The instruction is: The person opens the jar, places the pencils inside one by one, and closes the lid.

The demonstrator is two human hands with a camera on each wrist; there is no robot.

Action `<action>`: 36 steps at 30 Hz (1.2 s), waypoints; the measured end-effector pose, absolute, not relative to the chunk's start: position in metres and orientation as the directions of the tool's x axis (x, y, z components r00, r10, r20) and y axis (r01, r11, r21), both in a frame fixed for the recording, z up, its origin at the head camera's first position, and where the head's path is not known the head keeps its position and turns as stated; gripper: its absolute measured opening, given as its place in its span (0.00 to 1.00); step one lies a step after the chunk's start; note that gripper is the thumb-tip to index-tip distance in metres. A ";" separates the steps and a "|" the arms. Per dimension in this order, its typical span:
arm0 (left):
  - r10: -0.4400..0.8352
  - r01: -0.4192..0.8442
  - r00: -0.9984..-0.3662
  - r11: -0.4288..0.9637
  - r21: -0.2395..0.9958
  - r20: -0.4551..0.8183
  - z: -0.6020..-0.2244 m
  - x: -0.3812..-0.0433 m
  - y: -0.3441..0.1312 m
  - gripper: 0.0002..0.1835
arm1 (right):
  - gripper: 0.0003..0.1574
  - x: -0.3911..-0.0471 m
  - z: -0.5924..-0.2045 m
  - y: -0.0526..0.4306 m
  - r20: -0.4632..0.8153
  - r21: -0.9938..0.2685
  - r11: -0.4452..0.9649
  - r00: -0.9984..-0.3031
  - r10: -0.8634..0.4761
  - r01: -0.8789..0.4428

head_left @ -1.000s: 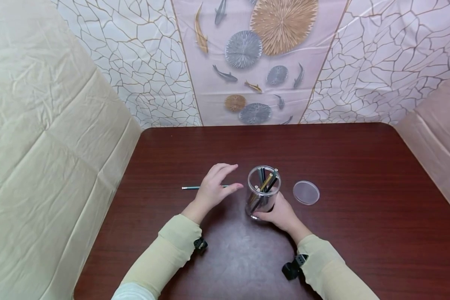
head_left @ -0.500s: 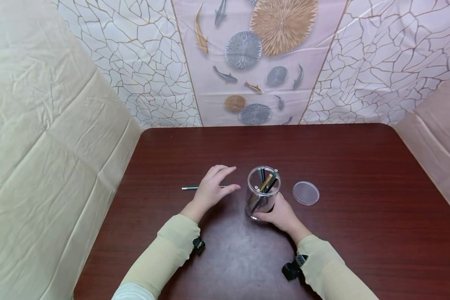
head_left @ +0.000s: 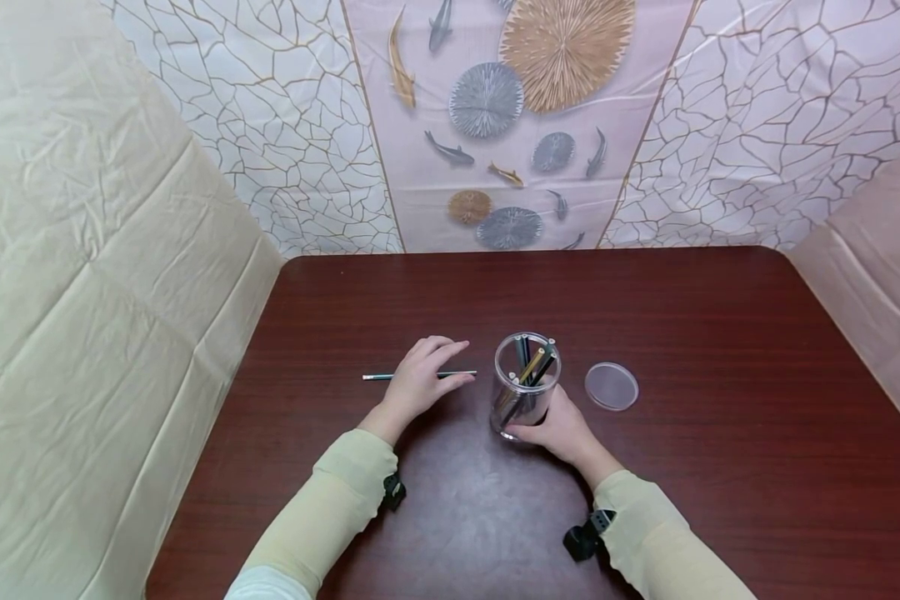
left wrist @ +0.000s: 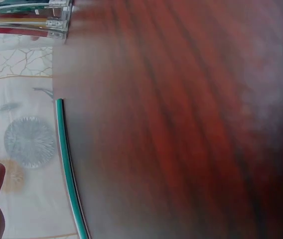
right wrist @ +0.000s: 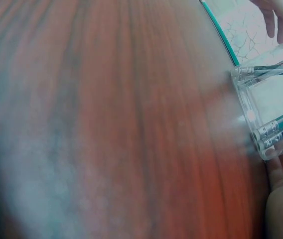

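Note:
A teal pencil (head_left: 378, 377) lies on the table, partly hidden behind my left hand (head_left: 415, 382). That hand hovers with its fingers extended, and in the left wrist view a gap separates the fingers from the pencil. To the right stands a clear, uncapped jar (head_left: 500, 390) with several pencils (head_left: 531, 367) leaning inside it. My right hand (head_left: 565, 429) grips the jar low down, thumb at the front and fingers curled round the far right side. In the right wrist view, eraser ends (right wrist: 267, 133) show through the clear wall near the bottom.
A round, clear lid (head_left: 612, 387) lies flat to the right of the jar. The dark red-brown table (head_left: 705, 333) has a patterned cloth (head_left: 510, 125) hanging behind it and pale cloth (head_left: 120, 275) on the left side.
My left hand has drifted slightly left and down toward the pencil, so the pencil's right end now shows. The right hand and jar have stayed put.

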State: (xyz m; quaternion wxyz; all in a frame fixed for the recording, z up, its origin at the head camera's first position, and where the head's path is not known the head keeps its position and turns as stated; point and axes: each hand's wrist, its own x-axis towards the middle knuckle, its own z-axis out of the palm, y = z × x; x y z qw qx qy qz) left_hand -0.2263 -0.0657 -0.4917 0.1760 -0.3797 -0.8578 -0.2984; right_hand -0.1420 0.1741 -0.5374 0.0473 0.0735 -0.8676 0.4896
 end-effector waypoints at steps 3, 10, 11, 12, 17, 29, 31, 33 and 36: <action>0.548 0.752 -0.655 0.542 0.376 0.520 -0.493 -0.227 -0.067 0.28 | 0.49 -0.142 -0.537 0.174 0.151 -0.845 0.507 -0.985 -0.079 -0.170; 0.554 0.755 -0.652 0.537 0.376 0.518 -0.499 -0.231 -0.070 0.26 | 0.49 -0.142 -0.538 0.175 0.144 -0.843 0.513 -0.987 -0.073 -0.161; 0.555 0.754 -0.653 0.537 0.378 0.514 -0.501 -0.231 -0.071 0.25 | 0.49 -0.142 -0.538 0.175 0.145 -0.844 0.512 -0.987 -0.072 -0.161; 0.557 0.753 -0.655 0.538 0.380 0.511 -0.502 -0.232 -0.072 0.25 | 0.49 -0.142 -0.538 0.175 0.146 -0.844 0.511 -0.987 -0.072 -0.162; 0.553 0.732 -0.679 0.559 0.390 0.482 -0.508 -0.235 -0.076 0.23 | 0.48 -0.141 -0.537 0.174 0.147 -0.844 0.509 -0.986 -0.080 -0.167; 0.549 0.683 -0.730 0.583 0.439 0.406 -0.521 -0.237 -0.080 0.18 | 0.48 -0.142 -0.538 0.175 0.123 -0.846 0.516 -0.990 -0.064 -0.138; 0.548 0.678 -0.735 0.586 0.444 0.399 -0.523 -0.238 -0.080 0.18 | 0.48 -0.142 -0.538 0.175 0.127 -0.847 0.513 -0.990 -0.065 -0.142; 0.544 0.671 -0.741 0.588 0.451 0.394 -0.525 -0.238 -0.081 0.17 | 0.49 -0.142 -0.538 0.175 0.132 -0.847 0.509 -0.989 -0.070 -0.149; 0.538 0.661 -0.750 0.592 0.462 0.384 -0.527 -0.238 -0.082 0.17 | 0.50 -0.142 -0.538 0.176 0.137 -0.848 0.507 -0.988 -0.075 -0.156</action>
